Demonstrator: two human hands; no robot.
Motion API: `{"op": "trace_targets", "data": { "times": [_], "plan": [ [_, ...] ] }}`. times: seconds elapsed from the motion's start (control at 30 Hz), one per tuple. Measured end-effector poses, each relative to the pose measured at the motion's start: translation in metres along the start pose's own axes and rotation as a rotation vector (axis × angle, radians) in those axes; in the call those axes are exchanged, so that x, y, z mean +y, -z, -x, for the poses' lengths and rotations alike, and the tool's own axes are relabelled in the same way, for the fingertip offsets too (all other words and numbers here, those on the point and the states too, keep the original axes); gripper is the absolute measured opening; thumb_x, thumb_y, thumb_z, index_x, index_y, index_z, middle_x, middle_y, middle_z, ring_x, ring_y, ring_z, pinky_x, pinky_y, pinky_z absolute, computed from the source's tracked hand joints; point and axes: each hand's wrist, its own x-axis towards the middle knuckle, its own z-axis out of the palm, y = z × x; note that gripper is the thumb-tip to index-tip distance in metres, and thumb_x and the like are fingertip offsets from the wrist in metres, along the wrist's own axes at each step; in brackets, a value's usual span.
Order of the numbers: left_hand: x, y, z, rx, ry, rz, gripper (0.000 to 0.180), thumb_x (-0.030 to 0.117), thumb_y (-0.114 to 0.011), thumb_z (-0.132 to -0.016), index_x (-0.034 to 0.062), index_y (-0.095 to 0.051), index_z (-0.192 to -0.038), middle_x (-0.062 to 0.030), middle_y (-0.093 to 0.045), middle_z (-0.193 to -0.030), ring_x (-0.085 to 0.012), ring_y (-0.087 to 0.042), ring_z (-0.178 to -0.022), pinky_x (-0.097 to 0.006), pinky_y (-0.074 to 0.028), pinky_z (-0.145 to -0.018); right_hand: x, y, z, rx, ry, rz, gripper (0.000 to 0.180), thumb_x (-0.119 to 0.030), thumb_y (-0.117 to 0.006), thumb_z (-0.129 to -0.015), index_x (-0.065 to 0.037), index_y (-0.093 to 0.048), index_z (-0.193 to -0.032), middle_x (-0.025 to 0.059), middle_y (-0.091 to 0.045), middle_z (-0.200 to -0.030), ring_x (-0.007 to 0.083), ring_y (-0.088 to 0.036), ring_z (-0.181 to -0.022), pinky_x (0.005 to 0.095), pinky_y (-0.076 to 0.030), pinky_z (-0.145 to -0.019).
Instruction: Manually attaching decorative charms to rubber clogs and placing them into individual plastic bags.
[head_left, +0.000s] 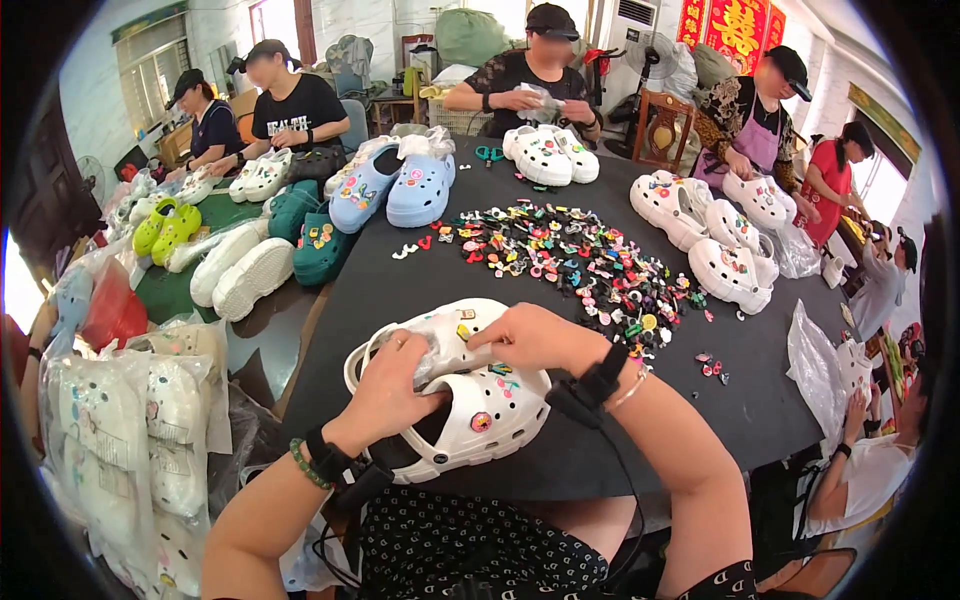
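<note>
At a long black table [400,300] crowded with workers, we hold a white clog [480,415] at the near edge, a second white clog [440,335] lying just behind it. The near clog's long axis runs from near left to far right, heel strap toward our left wrist, rounded toe toward the right. Our left hand [385,395] curls over the heel opening, fingers closed on crumpled plastic stuffing [440,350]. Our right hand [535,338] presses down on the upper, fingertips pinched together; we cannot tell what they pinch. We judge the work goes best with the clog braced firmly. A heap of small coloured charms [570,260] lies beyond.
</note>
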Motion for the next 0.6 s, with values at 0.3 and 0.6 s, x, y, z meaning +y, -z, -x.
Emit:
{"op": "trace_targets", "data": {
  "times": [0.3,0.6],
  "plan": [
    [0.002,-0.002,0.005,0.026,-0.065,-0.059,0.051,0.019,-0.080,-0.067,0.0030,-0.053,-0.108,-0.0179,-0.052,-0.110,-0.0377,-0.055,-0.102,-0.044,-0.047,-0.085,-0.011,-0.011,-0.007,0.077,0.018,0.078,0.017,-0.014,-0.054,-0.082,-0.011,-0.068,-0.093,0.0146,-0.068,-0.087,0.0341,-0.066,-0.084,0.0437,-0.052,-0.073],
    [0.007,0.000,0.013,0.115,-0.043,-0.045,0.036,0.011,-0.077,-0.070,0.0038,-0.059,-0.101,-0.0147,-0.057,-0.104,-0.0364,-0.057,-0.097,-0.043,-0.048,-0.082,-0.013,-0.023,0.059,0.345,-0.077,0.015,0.038,-0.011,-0.047,-0.093,-0.009,-0.054,-0.130,0.0254,-0.066,-0.086,0.0419,-0.064,-0.078,0.0506,-0.050,-0.071]
  ]
}}
